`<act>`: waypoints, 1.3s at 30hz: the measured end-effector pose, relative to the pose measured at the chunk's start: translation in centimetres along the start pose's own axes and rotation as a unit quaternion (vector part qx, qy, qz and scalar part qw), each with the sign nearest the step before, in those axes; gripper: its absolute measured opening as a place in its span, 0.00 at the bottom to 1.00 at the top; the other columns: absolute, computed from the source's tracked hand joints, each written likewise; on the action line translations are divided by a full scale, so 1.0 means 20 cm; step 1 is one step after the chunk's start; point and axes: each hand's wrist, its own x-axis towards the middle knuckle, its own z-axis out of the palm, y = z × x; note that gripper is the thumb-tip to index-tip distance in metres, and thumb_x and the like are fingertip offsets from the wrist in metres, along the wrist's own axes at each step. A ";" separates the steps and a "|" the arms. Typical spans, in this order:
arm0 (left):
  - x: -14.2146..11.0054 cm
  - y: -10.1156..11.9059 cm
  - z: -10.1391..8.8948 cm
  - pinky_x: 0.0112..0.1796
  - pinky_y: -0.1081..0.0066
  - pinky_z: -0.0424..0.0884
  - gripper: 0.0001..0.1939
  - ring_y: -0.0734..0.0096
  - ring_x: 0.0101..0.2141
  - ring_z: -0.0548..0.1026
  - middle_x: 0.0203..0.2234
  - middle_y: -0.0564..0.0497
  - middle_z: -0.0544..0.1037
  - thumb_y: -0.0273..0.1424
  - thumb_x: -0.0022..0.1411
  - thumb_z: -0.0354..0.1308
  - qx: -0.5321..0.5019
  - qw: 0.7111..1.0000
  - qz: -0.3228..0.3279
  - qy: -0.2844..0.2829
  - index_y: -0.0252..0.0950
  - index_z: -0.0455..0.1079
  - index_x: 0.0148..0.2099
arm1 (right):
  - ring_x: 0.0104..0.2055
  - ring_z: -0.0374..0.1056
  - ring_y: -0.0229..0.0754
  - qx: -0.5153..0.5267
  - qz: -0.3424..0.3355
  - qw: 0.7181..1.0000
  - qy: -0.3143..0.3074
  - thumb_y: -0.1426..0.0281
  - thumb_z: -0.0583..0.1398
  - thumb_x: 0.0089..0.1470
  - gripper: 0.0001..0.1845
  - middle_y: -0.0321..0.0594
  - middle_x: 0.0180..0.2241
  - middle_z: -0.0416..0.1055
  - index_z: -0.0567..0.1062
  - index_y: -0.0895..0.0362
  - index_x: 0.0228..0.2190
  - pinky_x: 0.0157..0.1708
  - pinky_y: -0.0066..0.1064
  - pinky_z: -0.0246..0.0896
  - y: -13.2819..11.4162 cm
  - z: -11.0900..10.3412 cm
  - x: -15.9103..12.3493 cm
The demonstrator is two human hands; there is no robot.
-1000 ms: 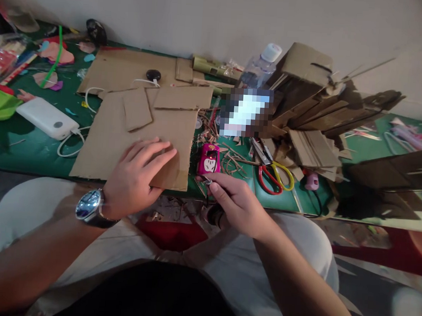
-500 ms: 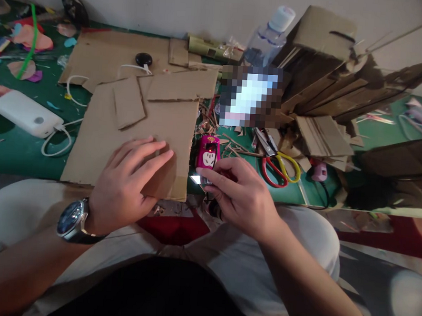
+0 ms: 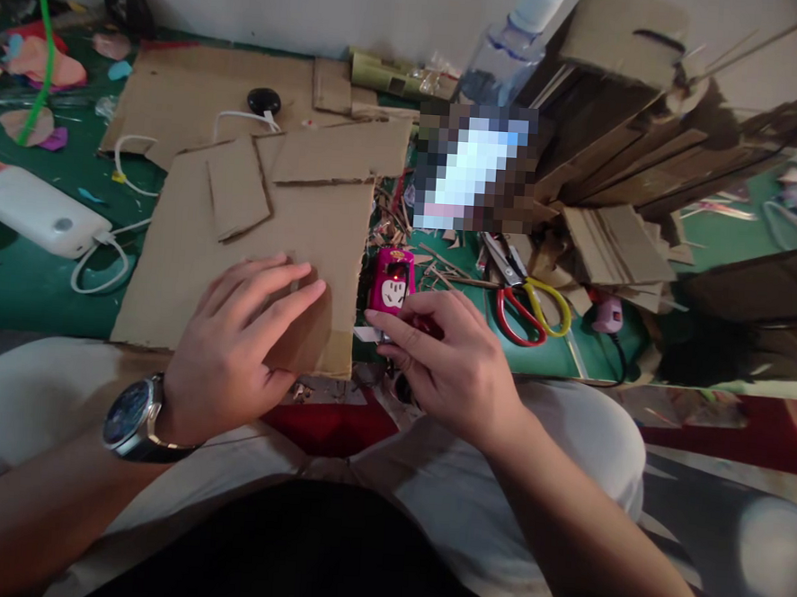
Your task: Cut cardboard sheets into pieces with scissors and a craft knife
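My left hand lies spread on a sheet of brown cardboard, a dark watch on its wrist. Just past the sheet's right edge, my right hand is closed around a utility knife, its blade pointing left toward the sheet's lower right edge. Most of the knife's handle is hidden by my fingers. I cannot tell whether the blade touches the cardboard. A pink power socket with a white face and a lit red light sits just beyond my right fingertips.
Scissors with red and yellow handles lie at the right, near stacked cardboard pieces. A plastic bottle and a blurred-out lit screen stand behind. At the left is a white power bank with a cable. Cardboard scraps litter the table.
The view has shifted slightly. The blade has moved slightly left, closer to the cardboard's edge, with my right hand still around the knife. My left hand keeps its place on the sheet.
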 end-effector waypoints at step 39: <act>-0.01 0.01 0.02 0.67 0.39 0.64 0.43 0.41 0.67 0.69 0.65 0.40 0.71 0.22 0.58 0.61 -0.007 1.000 -0.008 -0.008 0.45 0.59 0.74 | 0.44 0.69 0.47 0.005 -0.002 0.999 -0.031 0.71 0.59 0.71 0.15 0.48 0.44 0.74 0.82 0.53 0.54 0.46 0.43 0.69 -0.01 0.01 0.00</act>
